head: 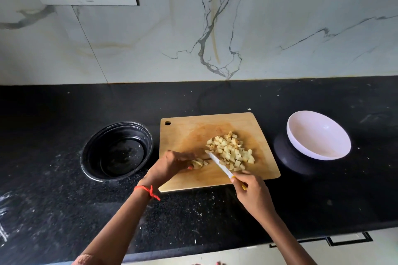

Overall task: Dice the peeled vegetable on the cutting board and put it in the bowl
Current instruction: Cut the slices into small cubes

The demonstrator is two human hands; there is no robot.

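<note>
Dicing is nearly done; the transfer has not begun. The left hand (172,163) bears down on a small uncut piece (199,163), fingers curled over it and pinning it to the board (189,129). The right hand (251,189) is clamped round the yellow handle of the knife (219,164). The white blade slants away from it toward the left fingertips, its tip between the piece and the dice (233,151). I cannot tell whether the edge is in the piece or only beside it. The hands are apart, with the blade bridging the gap.

Dice: a loose heap on the board just beyond the right hand, right of the blade.
White bowl (312,129): on the desk (64,114), well right of the right hand and off the board. It appears tilted toward the person on a dark round base (288,159), with nothing in it.
Black bowl (116,150): just left of the left hand, beside the board's edge. It seems to hold only residue.

Judgement: the step in hand is the final cuts on the piece. The next move calls for short cuts close to the left fingertips, so those fingers should tuck back. The piece is small and may slip. The heap must then be gathered and carried to a bowl. I take the white one as the target, though the task does not say which. Its tilt could let cubes spill.
</note>
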